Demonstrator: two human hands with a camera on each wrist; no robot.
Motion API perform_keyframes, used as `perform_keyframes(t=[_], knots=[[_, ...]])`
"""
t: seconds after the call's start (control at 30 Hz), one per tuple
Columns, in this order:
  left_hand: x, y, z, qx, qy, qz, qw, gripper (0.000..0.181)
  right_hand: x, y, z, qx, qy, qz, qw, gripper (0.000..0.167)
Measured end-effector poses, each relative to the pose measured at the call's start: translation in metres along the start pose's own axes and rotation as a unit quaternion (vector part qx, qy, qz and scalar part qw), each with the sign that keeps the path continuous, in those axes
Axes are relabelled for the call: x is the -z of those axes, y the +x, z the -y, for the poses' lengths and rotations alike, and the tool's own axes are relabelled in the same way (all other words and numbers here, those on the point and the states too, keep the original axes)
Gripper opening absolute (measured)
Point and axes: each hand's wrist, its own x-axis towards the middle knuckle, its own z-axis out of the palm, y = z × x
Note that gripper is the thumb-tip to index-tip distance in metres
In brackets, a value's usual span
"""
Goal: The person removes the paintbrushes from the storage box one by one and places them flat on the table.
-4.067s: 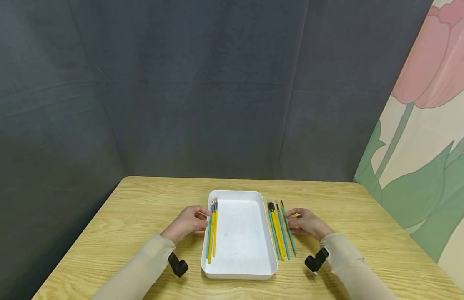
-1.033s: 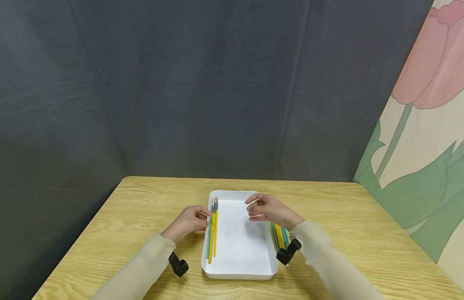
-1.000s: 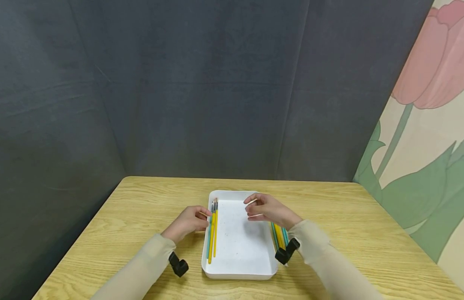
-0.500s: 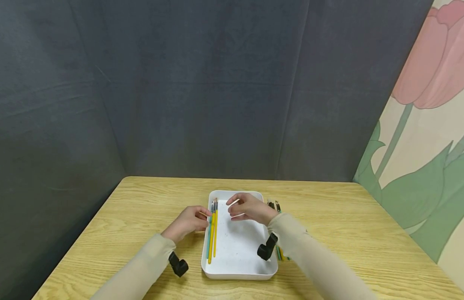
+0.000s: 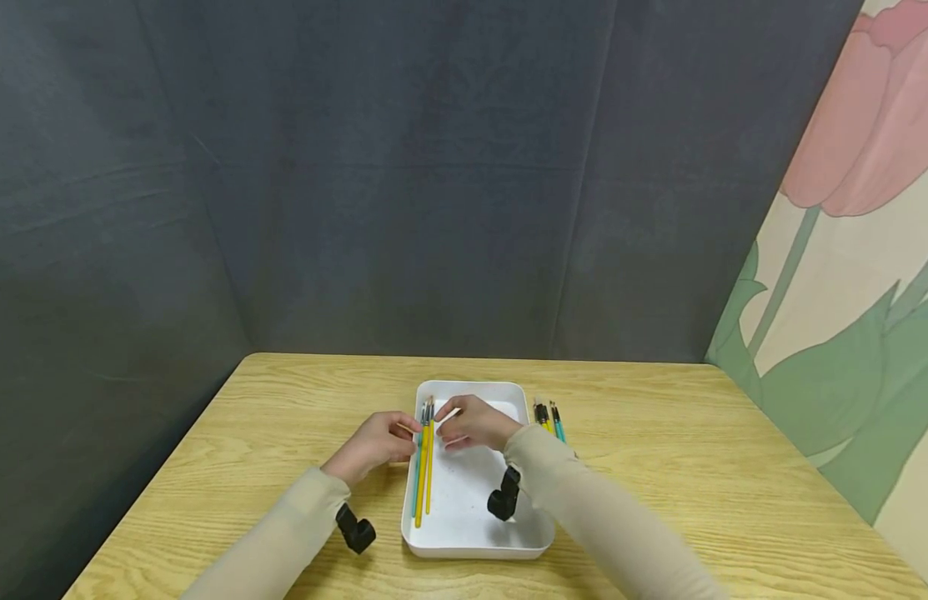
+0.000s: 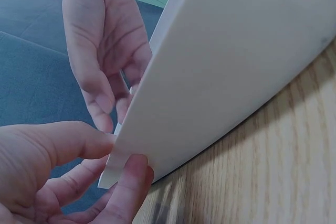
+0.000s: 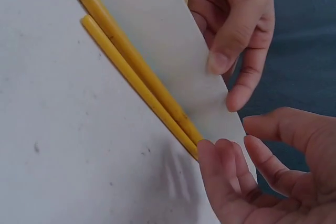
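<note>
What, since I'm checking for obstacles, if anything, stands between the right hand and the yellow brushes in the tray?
Nothing visible. The right hand is over the tray, close beside the yellow brushes; whether they touch is hard to tell.

Paintbrushes (image 5: pixel 422 475) (two yellow, one teal) lie lengthwise at left in the white tray (image 5: pixel 464 510).

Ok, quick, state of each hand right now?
Left hand: closed, pinching the white tray.
Right hand: open, fingers loosely bent, nothing visibly held.
</note>
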Motion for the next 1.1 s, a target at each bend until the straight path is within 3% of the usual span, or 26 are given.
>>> perform_keyframes(t=[0.37,1.1], knots=[[0.0,-0.002,0.001,-0.005,0.008,0.003,1.0,0.031,-0.013,0.009,-0.005,-0.029,-0.063,-0.032,0.9971,0.026],[0.0,-0.003,-0.002,-0.002,0.005,0.005,1.0,0.03,-0.027,0.018,-0.005,-0.063,-0.083,-0.064,0.9925,0.021]])
